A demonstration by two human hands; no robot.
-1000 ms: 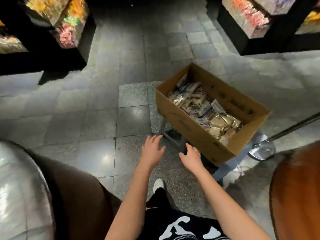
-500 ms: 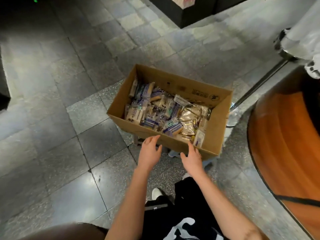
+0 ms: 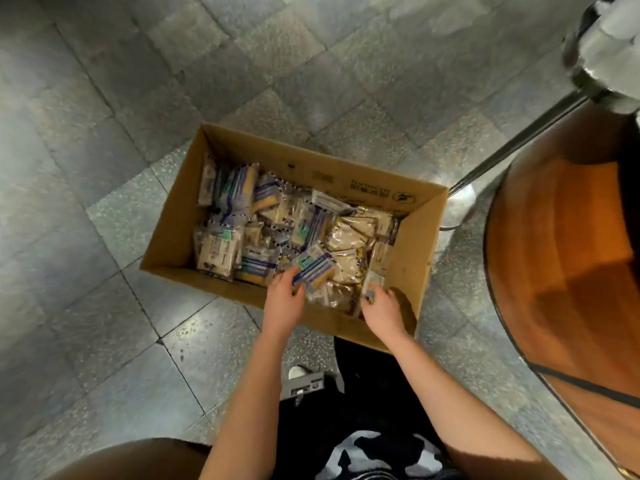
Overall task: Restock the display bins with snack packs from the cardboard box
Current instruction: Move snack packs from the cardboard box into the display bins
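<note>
- The left hand's fingers [image 3: 290, 274] and thumb pinch the near edge of a blue-striped pack [image 3: 317, 268]. The pack is tipped up above the others.
- The left hand [image 3: 284, 303] is over the near wall of the cardboard box [image 3: 207, 285], at about 6 o'clock of the box.
- The right hand's fingers [image 3: 373, 295] bend down into the near right corner of the box, at about 5 o'clock. They touch a pale pack [image 3: 374, 281] that stands on its edge there. I cannot tell if they grip it or only rest on it.
- The right hand [image 3: 382, 308] is just beside the left one, a little toward 3 o'clock, and the two hands do not touch.
- Both bare arms come up from 6 o'clock.
- The box is open at the top and has many snack packs [image 3: 263, 216] in a messy heap.
- Packs with blue and purple stripes lie from 9 o'clock to the middle of the box.
- Shiny gold packs [image 3: 349, 237] lie toward 3 o'clock.
- The box stands on a grey tile floor [image 3: 104, 237].
- A white shoe tip [image 3: 298, 370] shows on the floor near the box, at 6 o'clock, between the arms.
- A shiny metal pole [image 3: 519, 147] leans away at 2 o'clock. Its round foot [image 3: 460, 206] is just beside the far right corner of the box.
- A big round orange thing [image 3: 571, 254] fills the side at 3 o'clock, near the box.
</note>
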